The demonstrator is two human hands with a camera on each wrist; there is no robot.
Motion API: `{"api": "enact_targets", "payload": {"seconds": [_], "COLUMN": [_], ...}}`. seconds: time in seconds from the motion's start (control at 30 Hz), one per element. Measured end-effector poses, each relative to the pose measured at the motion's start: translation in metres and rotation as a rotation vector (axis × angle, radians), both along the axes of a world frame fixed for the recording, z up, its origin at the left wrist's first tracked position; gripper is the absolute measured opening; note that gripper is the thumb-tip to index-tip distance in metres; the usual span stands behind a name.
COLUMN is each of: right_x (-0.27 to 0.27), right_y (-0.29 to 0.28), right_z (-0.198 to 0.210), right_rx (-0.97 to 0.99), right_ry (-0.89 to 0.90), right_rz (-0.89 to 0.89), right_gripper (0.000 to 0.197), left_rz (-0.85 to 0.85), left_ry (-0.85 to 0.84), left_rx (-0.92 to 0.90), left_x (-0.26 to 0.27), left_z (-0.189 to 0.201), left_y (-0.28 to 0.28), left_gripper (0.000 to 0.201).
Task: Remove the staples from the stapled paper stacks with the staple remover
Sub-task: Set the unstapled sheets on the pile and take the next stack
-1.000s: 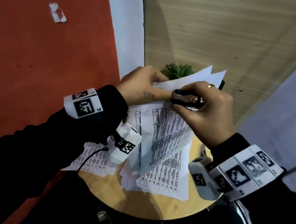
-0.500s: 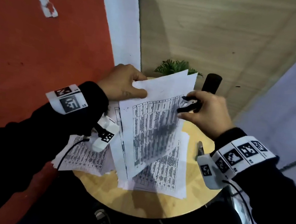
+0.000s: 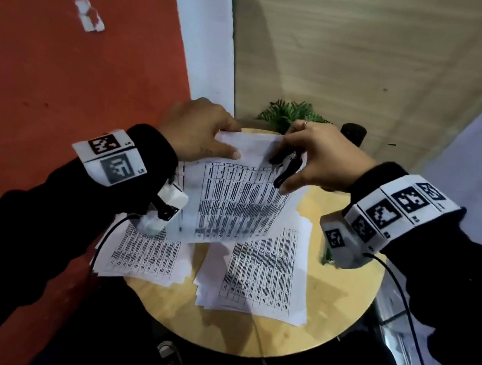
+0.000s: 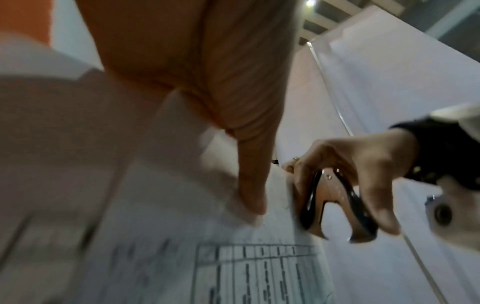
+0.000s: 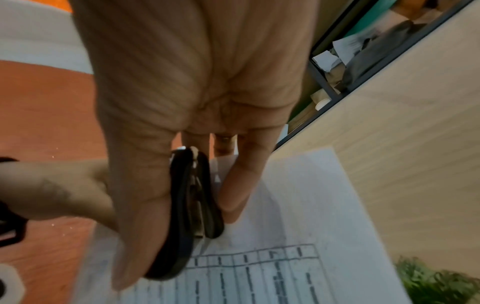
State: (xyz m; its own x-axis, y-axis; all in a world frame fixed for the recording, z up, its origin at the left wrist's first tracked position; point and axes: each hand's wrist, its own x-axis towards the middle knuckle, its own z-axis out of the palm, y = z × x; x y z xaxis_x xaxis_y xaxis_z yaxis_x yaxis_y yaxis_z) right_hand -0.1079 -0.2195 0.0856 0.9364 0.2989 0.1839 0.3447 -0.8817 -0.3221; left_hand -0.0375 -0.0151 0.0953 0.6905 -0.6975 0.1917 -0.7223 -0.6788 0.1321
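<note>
I hold a printed paper stack (image 3: 237, 200) up over the round wooden table (image 3: 338, 317). My left hand (image 3: 233, 141) pinches its top left corner, thumb (image 4: 249, 185) on the front of the paper stack (image 4: 182, 257). My right hand (image 3: 284, 166) grips the black staple remover (image 3: 287, 170) at the top right corner. In the left wrist view the staple remover (image 4: 337, 205) has its claws parted beside the paper's edge. In the right wrist view the staple remover (image 5: 192, 205) sits between thumb and finger against the paper stack (image 5: 285, 205). No staple is visible.
Two more printed stacks lie on the table, one at the left edge (image 3: 147, 255) and one in the middle (image 3: 257, 279). A green plant (image 3: 291, 115) and a black cylinder (image 3: 353, 132) stand at the table's far side, against a wood-grain wall.
The hands have moved apart to the stack's two top corners. The stack has swung from steeply tilted to more level, and the remover has come back to its top right corner.
</note>
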Motion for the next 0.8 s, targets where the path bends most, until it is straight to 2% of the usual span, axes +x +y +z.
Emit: {"api": "enact_targets", "payload": {"seconds": [0.07,0.13,0.23,0.33,0.5,0.67,0.8], "right_x": [-0.003,-0.006,-0.01,-0.015,-0.026,-0.03,-0.033], "right_y": [0.003,0.005,0.004,-0.003,0.0,0.008,0.009], "right_z": [-0.001,-0.002,-0.003,-0.009,-0.025,-0.03,-0.029], "right_rx": [0.032,0.047,0.098,0.205,0.348,0.255,0.283], "right_ry": [-0.018,-0.031,-0.062,-0.165,-0.415,-0.532,-0.535], "right_rz": [0.007,-0.003,0.007,0.021,-0.015,-0.016,0.051], "right_gripper": [0.045,0.047,0.048,0.048,0.043,0.041,0.042], "left_rz": [0.031,0.022,-0.02,-0.069,-0.138,-0.114,-0.128], "left_ry": [-0.127,-0.153,-0.004,0.2,0.342,0.427,0.522], "left_rx": [0.088,0.098,-0.043,-0.15,-0.244,-0.202,-0.245], "left_x": [-0.004,-0.011,-0.012,-0.006,-0.01,-0.02,-0.021], "left_z": [-0.001,-0.003,-0.002,-0.003,0.004,0.01,0.015], "left_y": [-0.005,-0.014,-0.022,-0.019,-0.017,-0.02,-0.017], "left_gripper": [0.029,0.033,0.009,0.033,0.041,0.038,0.032]}}
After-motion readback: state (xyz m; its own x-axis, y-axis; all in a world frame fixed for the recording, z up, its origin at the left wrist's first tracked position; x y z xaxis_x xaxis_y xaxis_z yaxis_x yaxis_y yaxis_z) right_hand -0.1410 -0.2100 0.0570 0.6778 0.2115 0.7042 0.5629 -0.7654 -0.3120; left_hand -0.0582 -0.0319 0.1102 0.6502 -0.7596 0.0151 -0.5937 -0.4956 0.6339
